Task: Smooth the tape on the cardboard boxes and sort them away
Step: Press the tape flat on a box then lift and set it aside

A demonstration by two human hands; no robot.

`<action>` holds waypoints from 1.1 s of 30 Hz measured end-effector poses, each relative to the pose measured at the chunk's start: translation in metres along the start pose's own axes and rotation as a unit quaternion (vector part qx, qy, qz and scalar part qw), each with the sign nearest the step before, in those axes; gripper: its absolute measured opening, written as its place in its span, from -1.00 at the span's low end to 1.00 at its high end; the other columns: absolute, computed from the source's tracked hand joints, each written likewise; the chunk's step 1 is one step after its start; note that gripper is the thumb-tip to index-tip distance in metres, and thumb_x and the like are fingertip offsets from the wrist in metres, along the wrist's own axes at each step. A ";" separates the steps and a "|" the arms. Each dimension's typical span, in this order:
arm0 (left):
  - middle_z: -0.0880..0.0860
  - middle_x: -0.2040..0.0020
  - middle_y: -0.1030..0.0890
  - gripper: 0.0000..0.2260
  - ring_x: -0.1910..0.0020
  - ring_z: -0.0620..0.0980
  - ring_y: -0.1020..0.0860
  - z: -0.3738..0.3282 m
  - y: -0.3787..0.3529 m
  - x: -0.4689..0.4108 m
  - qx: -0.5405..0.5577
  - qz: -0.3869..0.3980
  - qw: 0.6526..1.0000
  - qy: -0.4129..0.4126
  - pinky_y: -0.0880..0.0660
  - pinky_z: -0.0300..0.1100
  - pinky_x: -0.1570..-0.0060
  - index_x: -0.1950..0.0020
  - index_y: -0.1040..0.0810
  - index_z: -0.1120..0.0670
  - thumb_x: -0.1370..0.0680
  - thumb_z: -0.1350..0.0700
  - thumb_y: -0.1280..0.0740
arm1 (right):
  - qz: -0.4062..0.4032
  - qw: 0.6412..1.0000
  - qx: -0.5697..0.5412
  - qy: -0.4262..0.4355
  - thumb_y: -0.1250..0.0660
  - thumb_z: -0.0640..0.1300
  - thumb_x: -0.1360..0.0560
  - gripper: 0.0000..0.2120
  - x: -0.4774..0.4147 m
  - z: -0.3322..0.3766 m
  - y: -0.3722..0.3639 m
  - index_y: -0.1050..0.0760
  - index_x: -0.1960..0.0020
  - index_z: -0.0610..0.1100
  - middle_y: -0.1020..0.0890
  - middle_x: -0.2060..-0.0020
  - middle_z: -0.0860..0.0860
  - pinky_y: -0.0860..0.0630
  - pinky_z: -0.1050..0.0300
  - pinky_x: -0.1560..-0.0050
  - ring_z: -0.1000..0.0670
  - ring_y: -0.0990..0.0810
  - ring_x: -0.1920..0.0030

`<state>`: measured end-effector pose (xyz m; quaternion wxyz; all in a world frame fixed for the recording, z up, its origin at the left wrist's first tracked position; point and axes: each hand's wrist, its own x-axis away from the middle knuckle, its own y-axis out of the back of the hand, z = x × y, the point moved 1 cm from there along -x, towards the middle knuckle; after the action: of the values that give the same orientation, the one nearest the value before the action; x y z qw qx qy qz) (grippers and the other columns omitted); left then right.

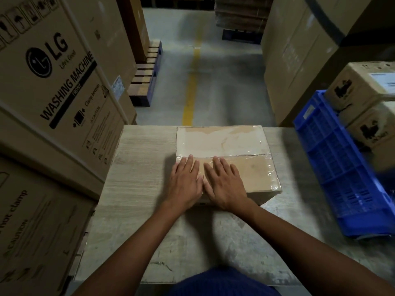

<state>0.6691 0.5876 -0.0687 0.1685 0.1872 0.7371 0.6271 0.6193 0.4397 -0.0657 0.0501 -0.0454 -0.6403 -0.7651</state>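
Stacked at the left, a carton (57,82) reads "LG WASHING MACHINE", while left hand (184,182) and right hand (224,184) press flat-fingered on the taped cardboard box (226,146)

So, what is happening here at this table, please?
A person stands at a worn table in a warehouse. Both hands lie flat, side by side, on the near half of a taped cardboard box: the left hand by the box's left edge, the right hand beside it. The fingers are straight and press on the clear tape, so the smoothing is under way and the box is not yet sorted away. A blue crate lies tilted at the right.
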 end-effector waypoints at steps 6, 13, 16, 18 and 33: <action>0.17 -0.53 -0.30 -0.54 -0.53 0.14 -0.22 -0.024 0.015 -0.030 -0.008 0.028 1.000 0.008 -0.13 0.08 -0.50 -0.48 -0.37 0.09 -0.66 -0.12 -0.10 | 0.001 1.000 0.001 0.020 0.11 0.39 -0.48 -0.22 -0.007 -0.033 0.027 -0.27 -0.53 -0.03 -0.29 -0.53 -0.12 -0.22 -0.19 -0.42 -0.19 -0.27 -0.51; 0.09 -0.63 -0.10 -0.46 -0.59 0.16 -0.05 -0.037 0.013 -0.037 -0.004 0.092 0.996 0.001 -0.06 0.21 -0.51 -0.59 -0.20 -0.06 -0.66 -0.25 0.02 | 0.048 0.996 0.000 -0.071 0.28 0.55 -0.37 -0.04 -0.001 -0.050 0.020 0.05 -0.65 0.07 0.07 -0.63 -0.18 0.07 -0.39 -0.49 -0.19 0.12 -0.63; 0.16 -0.46 -0.33 -0.55 -0.41 0.20 -0.29 -0.054 0.031 -0.054 -0.064 0.108 0.992 0.002 -0.32 0.22 -0.31 -0.44 -0.37 0.03 -0.63 -0.18 -0.14 | 0.041 0.998 0.018 -0.039 0.23 0.52 -0.34 -0.05 -0.006 -0.065 0.042 -0.21 -0.56 0.05 -0.21 -0.55 -0.16 -0.20 -0.24 -0.40 -0.21 -0.21 -0.53; 0.22 -0.41 -0.36 -0.55 -0.36 0.24 -0.34 -0.071 0.037 -0.069 -0.085 0.137 0.987 0.007 -0.33 0.26 -0.30 -0.42 -0.38 0.10 -0.62 -0.13 -0.20 | 0.017 0.998 0.027 -0.048 0.15 0.49 -0.39 -0.15 -0.007 -0.085 0.050 -0.34 -0.46 0.01 -0.36 -0.43 -0.12 -0.30 -0.17 -0.33 -0.17 -0.37 -0.42; 0.20 -0.15 -0.61 -0.68 -0.15 0.22 -0.57 -0.114 0.010 -0.052 0.004 0.042 0.970 -0.238 -0.56 0.04 -0.10 -0.16 -0.60 0.16 -0.58 0.08 -0.13 | -0.059 0.996 0.038 -0.047 -0.25 -0.02 -0.55 -0.76 0.035 -0.127 0.049 -0.60 -0.05 -0.14 -0.56 -0.08 -0.07 -0.56 -0.01 0.07 -0.14 -0.52 -0.12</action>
<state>0.6600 0.4659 -0.0400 0.3118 0.3628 0.6694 0.5683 0.5909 0.3053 -0.0361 -0.0241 -0.0414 -0.6719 -0.7391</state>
